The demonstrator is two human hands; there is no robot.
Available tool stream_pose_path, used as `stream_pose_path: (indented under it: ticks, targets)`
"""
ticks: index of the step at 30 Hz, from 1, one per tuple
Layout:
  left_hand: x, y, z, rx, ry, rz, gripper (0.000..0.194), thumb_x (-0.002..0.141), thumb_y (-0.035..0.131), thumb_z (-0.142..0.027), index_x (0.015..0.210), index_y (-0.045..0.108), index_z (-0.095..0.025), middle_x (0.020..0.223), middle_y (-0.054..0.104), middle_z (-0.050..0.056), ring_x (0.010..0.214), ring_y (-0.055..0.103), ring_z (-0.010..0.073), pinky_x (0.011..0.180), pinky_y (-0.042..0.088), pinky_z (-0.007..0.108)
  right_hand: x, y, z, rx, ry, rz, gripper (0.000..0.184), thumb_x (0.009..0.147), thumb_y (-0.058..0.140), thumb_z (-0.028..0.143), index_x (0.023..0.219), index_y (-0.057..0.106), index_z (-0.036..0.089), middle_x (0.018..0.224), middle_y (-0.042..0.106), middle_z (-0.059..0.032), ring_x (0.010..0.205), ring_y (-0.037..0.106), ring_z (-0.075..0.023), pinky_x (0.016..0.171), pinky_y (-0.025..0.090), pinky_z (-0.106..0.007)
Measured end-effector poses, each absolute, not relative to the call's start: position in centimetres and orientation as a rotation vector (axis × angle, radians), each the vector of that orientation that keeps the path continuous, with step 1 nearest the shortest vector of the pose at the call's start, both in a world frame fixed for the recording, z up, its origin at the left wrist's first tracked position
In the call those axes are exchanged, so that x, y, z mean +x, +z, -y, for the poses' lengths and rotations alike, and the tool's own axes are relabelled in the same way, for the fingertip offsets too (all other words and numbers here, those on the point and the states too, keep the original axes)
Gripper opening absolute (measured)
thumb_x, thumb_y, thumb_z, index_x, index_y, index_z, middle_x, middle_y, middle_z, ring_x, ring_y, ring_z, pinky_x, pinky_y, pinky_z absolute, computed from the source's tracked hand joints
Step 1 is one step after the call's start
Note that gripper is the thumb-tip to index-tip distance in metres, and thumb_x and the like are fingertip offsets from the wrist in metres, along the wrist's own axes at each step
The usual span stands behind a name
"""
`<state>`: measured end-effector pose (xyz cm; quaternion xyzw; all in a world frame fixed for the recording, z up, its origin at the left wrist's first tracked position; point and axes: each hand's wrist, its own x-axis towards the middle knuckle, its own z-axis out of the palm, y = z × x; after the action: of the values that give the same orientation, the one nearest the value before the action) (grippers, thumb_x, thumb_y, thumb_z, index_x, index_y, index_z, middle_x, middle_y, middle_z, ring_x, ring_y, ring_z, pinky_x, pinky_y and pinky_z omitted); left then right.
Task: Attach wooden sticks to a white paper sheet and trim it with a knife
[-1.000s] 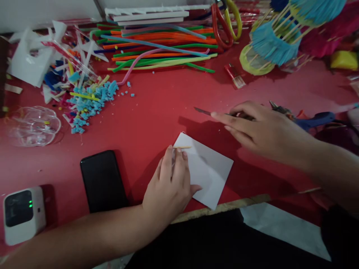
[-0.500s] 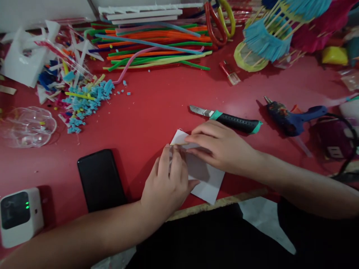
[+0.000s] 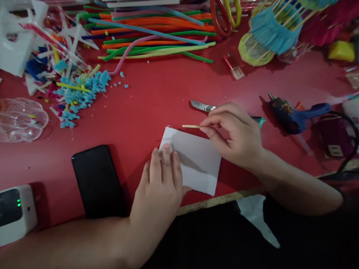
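My left hand (image 3: 161, 179) lies with fingers stretched over the left side of a white square board (image 3: 198, 157) at the table's front edge. Between thumb and fingertips my right hand (image 3: 234, 134) pinches a short thin wooden stick (image 3: 191, 126), held above the board's far edge and pointing left. A utility knife (image 3: 202, 105) lies on the table behind my right hand, its blade out to the left. The hand covers most of the knife's handle; only the green end shows at the right.
A black phone (image 3: 98, 181) and a white device (image 3: 19, 213) lie on the left. Pipe cleaners (image 3: 157, 30), blue clippings (image 3: 81, 97) and a clear tray (image 3: 22, 119) are farther back. A glue gun (image 3: 294, 114), a small bottle (image 3: 233, 67) and a blue fringed model (image 3: 276, 35) stand or lie right.
My right hand has put down the utility knife and taken the wooden stick off the board, moving it to the right. My left hand now lies flatter, and the board has turned slightly.
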<state>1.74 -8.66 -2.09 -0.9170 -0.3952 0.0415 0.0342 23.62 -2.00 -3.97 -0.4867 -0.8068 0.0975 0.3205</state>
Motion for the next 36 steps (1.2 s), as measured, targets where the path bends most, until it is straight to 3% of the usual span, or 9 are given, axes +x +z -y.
stream_pose_path:
  ticks: [3, 6, 8, 13, 17, 20, 30, 36]
  targets:
    - [1.7, -2.1, 8.3, -2.723, 0.074, 1.235, 0.065, 0.089, 0.065, -0.048, 0.132, 0.059, 0.001, 0.135, 0.060, 0.028, 0.104, 0.067, 0.0347, 0.074, 0.061, 0.038, 23.7, -3.9, 2.0, -1.242, 0.216, 2.111, 0.012, 0.092, 0.056, 0.015, 0.094, 0.063, 0.025, 0.092, 0.066, -0.0062, 0.088, 0.064, -0.0215, 0.079, 0.051, -0.040]
    - [1.8, -2.4, 7.6, -2.693, -0.008, 1.184, 0.072, 0.085, 0.066, -0.059, 0.125, 0.064, 0.001, 0.118, 0.069, 0.024, 0.082, 0.066, 0.0265, 0.054, 0.057, 0.032, 23.5, -4.3, 1.8, -1.230, 0.273, 2.164, 0.012, 0.094, 0.053, 0.017, 0.094, 0.062, 0.024, 0.092, 0.066, -0.0059, 0.088, 0.064, -0.0218, 0.080, 0.052, -0.041]
    - [1.8, -2.4, 7.4, -2.688, -0.002, 1.185, 0.077, 0.083, 0.066, -0.063, 0.125, 0.064, 0.002, 0.111, 0.069, 0.023, 0.077, 0.063, 0.0236, 0.050, 0.054, 0.030, 23.5, -4.6, 1.7, -1.251, 0.300, 2.213, 0.013, 0.095, 0.051, 0.019, 0.093, 0.062, 0.026, 0.092, 0.066, -0.0053, 0.088, 0.063, -0.0220, 0.080, 0.051, -0.042]
    - [1.8, -2.0, 7.7, -2.721, 0.034, 1.201, 0.082, 0.080, 0.072, -0.056, 0.128, 0.059, 0.009, 0.102, 0.069, 0.020, 0.082, 0.062, 0.0254, 0.058, 0.059, 0.033, 23.6, -5.1, 1.2, -1.240, 0.289, 2.313, 0.015, 0.097, 0.050, 0.019, 0.088, 0.060, 0.025, 0.096, 0.067, -0.0065, 0.091, 0.060, -0.0230, 0.086, 0.048, -0.044]
    - [1.9, -2.6, 8.0, -2.764, -0.089, 1.126, 0.055, 0.088, 0.065, -0.035, 0.127, 0.062, 0.004, 0.126, 0.065, 0.024, 0.109, 0.064, 0.0353, 0.085, 0.061, 0.040, 23.8, -5.0, 1.2, -1.203, 0.325, 2.353, 0.016, 0.097, 0.048, 0.019, 0.088, 0.060, 0.023, 0.100, 0.066, -0.0071, 0.093, 0.059, -0.0221, 0.088, 0.046, -0.044]
    - [2.0, -3.3, 8.3, -2.804, -0.175, 1.070, 0.047, 0.086, 0.059, -0.022, 0.129, 0.061, -0.001, 0.134, 0.062, 0.023, 0.121, 0.061, 0.0402, 0.095, 0.058, 0.046, 23.9, -4.7, 1.4, -1.181, 0.367, 2.393, 0.015, 0.097, 0.048, 0.019, 0.090, 0.061, 0.021, 0.101, 0.066, -0.0081, 0.092, 0.057, -0.0217, 0.089, 0.046, -0.044]
    - [2.1, -3.3, 9.0, -2.842, -0.190, 1.025, 0.040, 0.089, 0.050, -0.017, 0.123, 0.063, -0.001, 0.132, 0.064, 0.023, 0.121, 0.062, 0.0405, 0.092, 0.059, 0.046, 22.9, -5.1, 1.8, -1.142, 0.358, 2.325, 0.011, 0.095, 0.052, 0.018, 0.092, 0.062, 0.021, 0.099, 0.067, -0.0075, 0.094, 0.059, -0.0222, 0.090, 0.048, -0.045]
    - [2.1, -3.4, 8.0, -2.805, -0.285, 1.006, 0.026, 0.093, 0.051, -0.016, 0.113, 0.068, -0.008, 0.120, 0.071, 0.016, 0.108, 0.068, 0.0301, 0.083, 0.059, 0.038, 22.2, -5.3, 2.1, -1.102, 0.379, 2.329, 0.012, 0.096, 0.052, 0.018, 0.092, 0.063, 0.021, 0.097, 0.068, -0.0072, 0.093, 0.060, -0.0213, 0.087, 0.050, -0.043]
